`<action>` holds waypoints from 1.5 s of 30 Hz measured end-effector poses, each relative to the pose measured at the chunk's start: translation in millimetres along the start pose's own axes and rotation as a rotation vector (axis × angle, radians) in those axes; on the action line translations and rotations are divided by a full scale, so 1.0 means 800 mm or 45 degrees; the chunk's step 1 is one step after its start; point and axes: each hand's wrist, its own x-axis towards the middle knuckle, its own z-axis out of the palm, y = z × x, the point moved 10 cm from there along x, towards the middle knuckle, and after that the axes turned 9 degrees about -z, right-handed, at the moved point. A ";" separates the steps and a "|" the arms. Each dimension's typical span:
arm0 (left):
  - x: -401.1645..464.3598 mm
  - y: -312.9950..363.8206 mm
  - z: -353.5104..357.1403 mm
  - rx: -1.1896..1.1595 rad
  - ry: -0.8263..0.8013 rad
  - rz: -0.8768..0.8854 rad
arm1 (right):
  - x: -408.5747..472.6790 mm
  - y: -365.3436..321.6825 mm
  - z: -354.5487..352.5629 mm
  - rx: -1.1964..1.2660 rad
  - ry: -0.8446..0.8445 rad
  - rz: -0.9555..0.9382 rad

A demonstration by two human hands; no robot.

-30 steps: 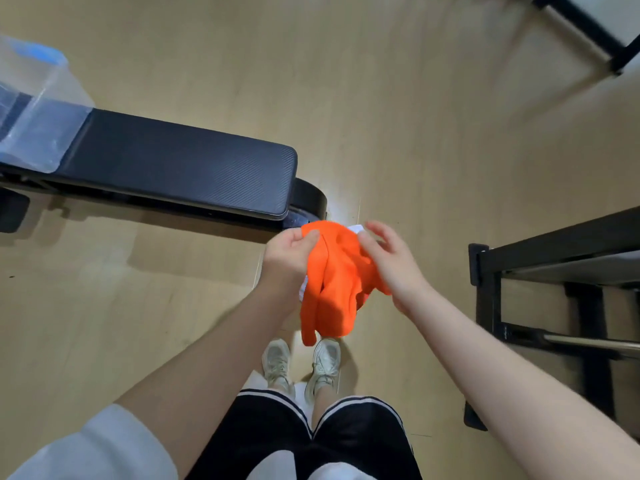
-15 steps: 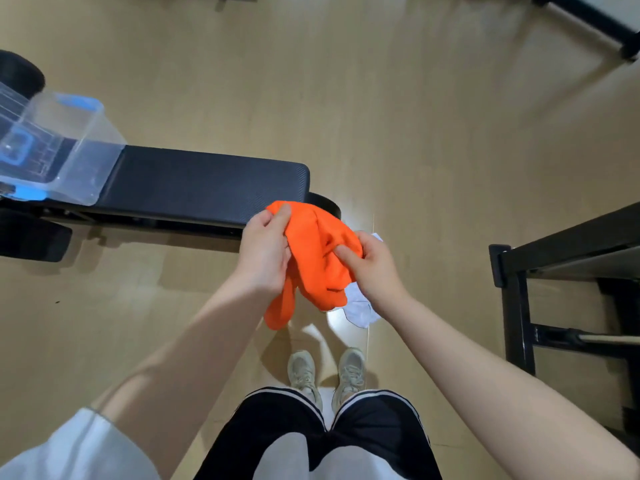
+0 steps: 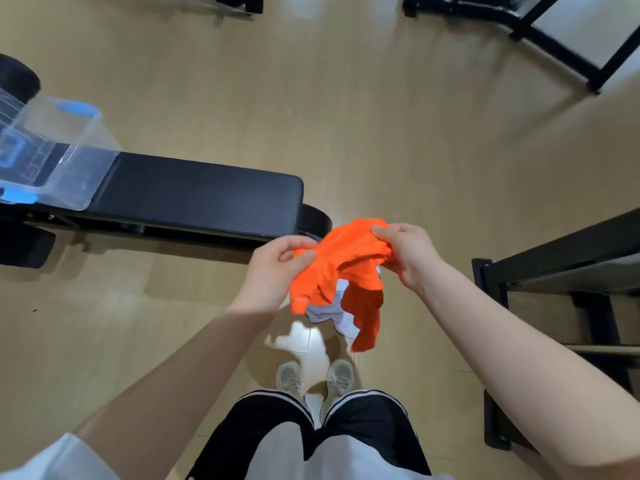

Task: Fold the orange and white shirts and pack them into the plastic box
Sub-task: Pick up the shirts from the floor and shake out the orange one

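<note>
The orange shirt (image 3: 341,263) now hangs wider in the air, just past the bench (image 3: 194,199). The left hand (image 3: 273,271) and right hand (image 3: 405,254) pinch it, farther apart than before. The white shirt (image 3: 329,315) dangles underneath. Folding can start; the plastic box (image 3: 59,161) waits well apart.

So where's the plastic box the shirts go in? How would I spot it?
Find the long black padded bench on the wooden floor. The plastic box sits on its left end, far from both hands. It is the only see-through thing there, with blue clips.
</note>
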 end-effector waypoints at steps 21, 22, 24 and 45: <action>-0.017 0.053 -0.027 0.361 0.121 0.142 | -0.073 -0.094 0.057 -0.455 -0.274 -0.704; -0.019 0.059 -0.028 0.575 0.134 0.223 | -0.072 -0.095 0.059 -0.488 -0.326 -0.669; -0.021 0.063 -0.026 0.846 0.157 0.320 | -0.068 -0.089 0.061 -0.578 -0.413 -0.584; -0.026 0.058 0.035 0.424 -0.168 0.558 | -0.056 -0.109 0.097 -0.304 -0.512 -0.391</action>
